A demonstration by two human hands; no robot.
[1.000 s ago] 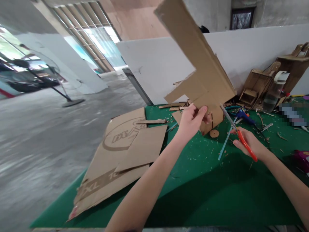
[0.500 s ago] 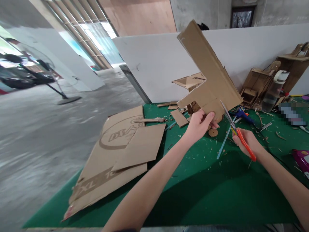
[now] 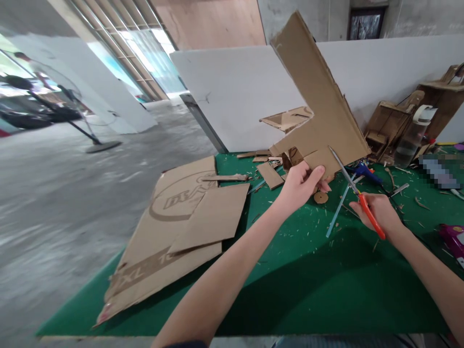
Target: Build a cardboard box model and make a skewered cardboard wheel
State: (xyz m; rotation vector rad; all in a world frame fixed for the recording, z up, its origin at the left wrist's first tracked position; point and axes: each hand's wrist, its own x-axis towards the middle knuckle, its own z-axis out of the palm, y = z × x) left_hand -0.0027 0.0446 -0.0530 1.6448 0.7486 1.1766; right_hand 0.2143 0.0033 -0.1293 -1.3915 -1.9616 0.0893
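Observation:
My left hand [image 3: 302,183] pinches the lower edge of a cut piece of brown cardboard [image 3: 319,106], thumb on the near face. The cardboard is held up at a tilt above the table, with a long arm reaching up and a notch at its left. My right hand [image 3: 379,212] is wrapped round the orange handles of a pair of scissors [image 3: 370,215]. The blades point up and left and meet the cardboard's lower edge, just right of my left hand. Below the left hand lies a small cardboard disc [image 3: 321,197].
Flat cardboard sheets [image 3: 213,217] lie at the left of the green table [image 3: 290,299]. Behind the hands are scraps, a blue glue gun [image 3: 366,171] and a clear bottle [image 3: 413,135]. A white panel [image 3: 224,96] stands along the back. A purple object [image 3: 451,241] sits at right.
The held cardboard has risen slightly and shifted a little right. My right hand has moved slightly right with the scissors, whose blades look closer together.

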